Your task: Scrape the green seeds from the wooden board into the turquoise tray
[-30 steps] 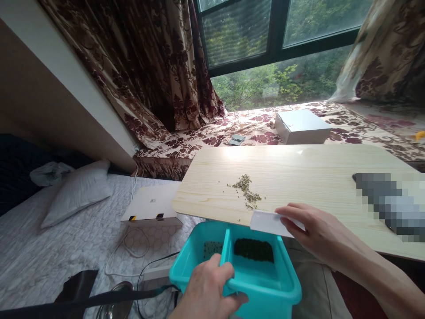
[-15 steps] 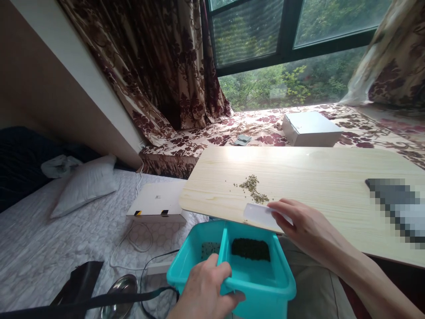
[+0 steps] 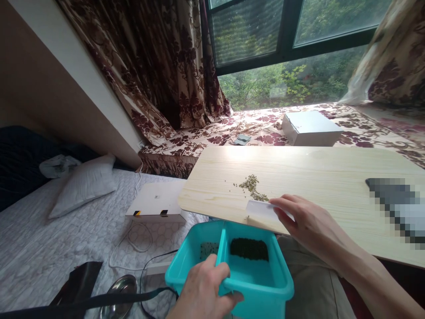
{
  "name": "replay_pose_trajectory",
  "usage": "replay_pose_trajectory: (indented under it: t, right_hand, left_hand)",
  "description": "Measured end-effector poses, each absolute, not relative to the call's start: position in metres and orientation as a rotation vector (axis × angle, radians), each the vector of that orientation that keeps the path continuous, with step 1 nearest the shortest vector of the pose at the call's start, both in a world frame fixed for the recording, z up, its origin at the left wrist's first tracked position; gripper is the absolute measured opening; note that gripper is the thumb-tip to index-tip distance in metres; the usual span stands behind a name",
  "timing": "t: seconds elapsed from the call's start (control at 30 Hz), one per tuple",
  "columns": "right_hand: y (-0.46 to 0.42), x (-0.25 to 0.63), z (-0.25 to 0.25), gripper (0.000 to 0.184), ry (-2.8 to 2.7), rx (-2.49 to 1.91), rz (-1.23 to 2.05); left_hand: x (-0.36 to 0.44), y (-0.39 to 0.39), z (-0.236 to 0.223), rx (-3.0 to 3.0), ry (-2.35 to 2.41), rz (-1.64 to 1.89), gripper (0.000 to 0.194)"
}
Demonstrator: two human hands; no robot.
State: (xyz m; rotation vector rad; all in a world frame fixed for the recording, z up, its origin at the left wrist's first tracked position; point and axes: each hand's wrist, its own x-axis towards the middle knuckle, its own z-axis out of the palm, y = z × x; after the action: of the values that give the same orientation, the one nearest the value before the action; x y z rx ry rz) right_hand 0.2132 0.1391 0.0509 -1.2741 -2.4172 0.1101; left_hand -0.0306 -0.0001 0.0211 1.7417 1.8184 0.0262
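My left hand (image 3: pixel 209 285) grips the near rim of a turquoise two-compartment bin (image 3: pixel 257 287) below the table's edge. Dark green grains (image 3: pixel 249 249) lie in its right compartment; a few scattered bits sit in the left one. Between the fingers and thumb of my right hand (image 3: pixel 299 217) is a thin white plastic scraper card (image 3: pixel 260 212), tilted over the table near its front edge. Just beyond the card, a small heap of greenish-brown beans or seeds (image 3: pixel 251 184) is spread on the light wooden table (image 3: pixel 315 173). One or two grains lie by the card's lower edge.
A dark tablet or phone-like thing, pixelated (image 3: pixel 395 204), lies at the table's right. A white box (image 3: pixel 156 201), cables and a metal bowl (image 3: pixel 120 292) are on the bed to the left. Another white box (image 3: pixel 308 126) stands on the window ledge.
The white card has tilted more upright and its near edge has lifted slightly, with my right hand a little higher. My left hand keeps its hold on the bin.
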Motion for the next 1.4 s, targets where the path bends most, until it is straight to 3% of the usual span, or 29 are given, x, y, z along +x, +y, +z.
replay_pose_trajectory:
  t: [0.63, 1.0, 1.23, 1.4]
  right_hand:
    - [0.129, 0.222, 0.055, 0.033, -2.386, -1.285, 0.196]
    - [0.132, 0.218, 0.05, 0.032, -2.369, -1.356, 0.309]
    - [0.13, 0.205, 0.056, 0.03, -2.425, -1.269, 0.468]
    - [0.147, 0.22, 0.055, 0.032, -2.367, -1.372, 0.273]
  left_hand:
    - [-0.027, 0.001, 0.029, 1.803, 1.782, -0.073, 0.021]
    - [0.031, 0.026, 0.027, 2.19, 1.347, -0.231, 0.035]
    - [0.031, 0.025, 0.027, 2.214, 1.36, -0.235, 0.041]
    - [0.01, 0.015, 0.031, 2.086, 1.475, -0.247, 0.033]
